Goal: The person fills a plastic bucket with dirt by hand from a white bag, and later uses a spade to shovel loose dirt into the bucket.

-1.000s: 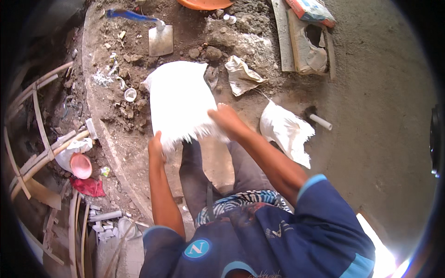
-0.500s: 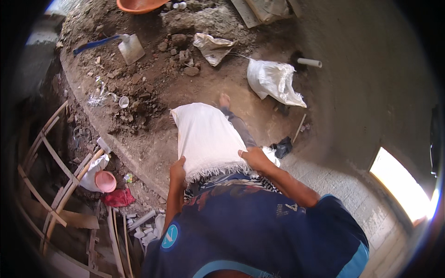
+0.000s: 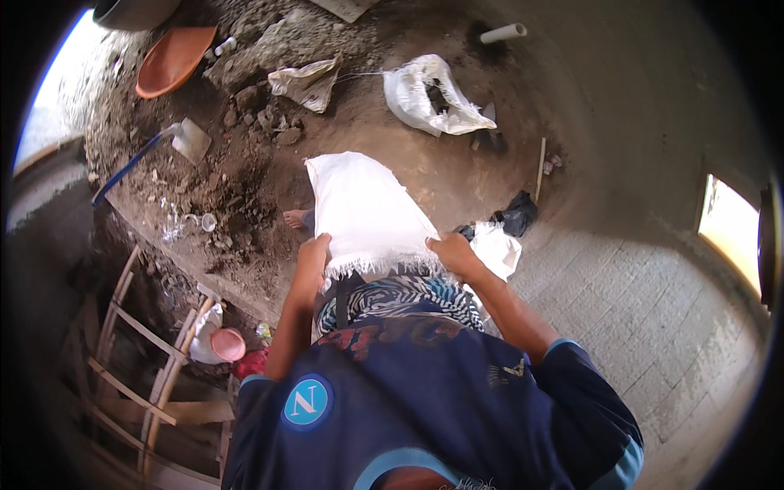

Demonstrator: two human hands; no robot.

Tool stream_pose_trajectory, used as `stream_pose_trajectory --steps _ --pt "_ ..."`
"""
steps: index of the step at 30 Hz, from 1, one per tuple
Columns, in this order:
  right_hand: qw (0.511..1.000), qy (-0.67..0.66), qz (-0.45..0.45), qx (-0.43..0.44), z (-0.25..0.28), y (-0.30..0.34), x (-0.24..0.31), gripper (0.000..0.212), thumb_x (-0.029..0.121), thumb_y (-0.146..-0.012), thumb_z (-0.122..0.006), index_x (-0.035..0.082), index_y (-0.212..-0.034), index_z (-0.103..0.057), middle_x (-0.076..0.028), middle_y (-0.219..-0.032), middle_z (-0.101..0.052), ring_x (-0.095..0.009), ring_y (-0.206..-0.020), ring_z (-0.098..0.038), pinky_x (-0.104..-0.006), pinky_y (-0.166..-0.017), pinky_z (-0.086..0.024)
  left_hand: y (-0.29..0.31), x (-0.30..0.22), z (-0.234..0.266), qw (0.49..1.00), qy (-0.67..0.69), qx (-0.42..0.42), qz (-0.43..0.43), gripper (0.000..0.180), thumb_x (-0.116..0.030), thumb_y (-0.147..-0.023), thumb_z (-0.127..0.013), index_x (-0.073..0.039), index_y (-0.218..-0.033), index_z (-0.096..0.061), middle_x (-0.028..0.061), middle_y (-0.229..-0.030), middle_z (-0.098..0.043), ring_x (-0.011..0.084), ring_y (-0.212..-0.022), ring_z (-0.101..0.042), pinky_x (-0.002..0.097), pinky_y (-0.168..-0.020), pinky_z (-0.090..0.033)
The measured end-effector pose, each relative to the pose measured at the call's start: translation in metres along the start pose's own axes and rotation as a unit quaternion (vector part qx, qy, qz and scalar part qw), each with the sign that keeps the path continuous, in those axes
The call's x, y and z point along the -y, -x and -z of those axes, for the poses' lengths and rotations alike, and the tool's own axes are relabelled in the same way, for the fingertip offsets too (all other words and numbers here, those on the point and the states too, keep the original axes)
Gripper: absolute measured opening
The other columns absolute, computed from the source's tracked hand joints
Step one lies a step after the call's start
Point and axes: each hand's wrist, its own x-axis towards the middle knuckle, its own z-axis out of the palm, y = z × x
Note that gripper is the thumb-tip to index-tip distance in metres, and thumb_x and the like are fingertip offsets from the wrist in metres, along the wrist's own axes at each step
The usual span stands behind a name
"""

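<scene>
Compared with one second ago, the white sack is farther from the blue-handled hoe. Now it is in front of the dark blue shirt, with its frayed edge toward the person. Fingers of the left hand are closed on one corner of this edge; the right hand pinches the other corner. Ahead, a second sack lies open-mouthed.
</scene>
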Motion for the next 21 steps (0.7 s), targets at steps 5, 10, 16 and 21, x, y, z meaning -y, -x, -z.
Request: stream_pose_trajectory --steps 5,10,16,21 --pt "0.998 0.013 -0.015 -0.053 0.053 -0.042 -0.049 0.052 0.042 -0.085 -0.056 -0.008 -0.091 -0.065 -0.032 -0.091 -0.062 -0.045 -0.092 -0.061 -0.0449 -0.082 -0.047 -0.033 -0.062 -0.108 0.995 -0.1 -0.001 -0.015 0.03 -0.021 -0.086 -0.06 0.006 -0.099 -0.063 0.0112 -0.087 -0.063 0.019 -0.074 -0.059 0.0333 -0.065 -0.046" --pt "0.964 0.244 0.1 -0.027 0.098 -0.199 -0.096 0.042 0.034 -0.084 -0.054 -0.006 -0.089 -0.067 -0.03 -0.092 -0.064 -0.043 -0.089 -0.063 -0.0473 -0.08 -0.048 -0.168 -0.093 -0.173 0.969 -0.246 -0.004 -0.034 0.024 -0.022 -0.086 -0.059 0.002 -0.087 -0.063 0.0089 -0.069 -0.058 0.0168 -0.055 -0.049 0.0342 -0.049 -0.038" --pt "0.932 0.324 0.162 -0.01 0.042 -0.313 -0.133 0.03 0.019 -0.078 -0.047 -0.003 -0.081 -0.068 -0.024 -0.088 -0.066 -0.041 -0.078 -0.065 -0.0484 -0.071 -0.051 -0.223 -0.099 -0.174 0.837 -0.547 -0.013 0.022 0.022 -0.019 -0.082 -0.054 0.001 -0.074 -0.06 0.0083 -0.059 -0.054 0.021 -0.049 -0.048 0.0396 -0.048 -0.035" --pt "0.906 0.37 0.2 0.045 0.007 -0.291 -0.151 0.031 0.018 -0.079 -0.047 -0.002 -0.082 -0.07 -0.027 -0.093 -0.064 -0.038 -0.088 -0.065 -0.0481 -0.075 -0.051 -0.216 -0.037 -0.083 0.795 -0.584 0.061 -0.153 0.023 -0.022 -0.088 -0.052 -0.001 -0.084 -0.06 0.0112 -0.066 -0.053 0.0226 -0.055 -0.048 0.0376 -0.05 -0.036"
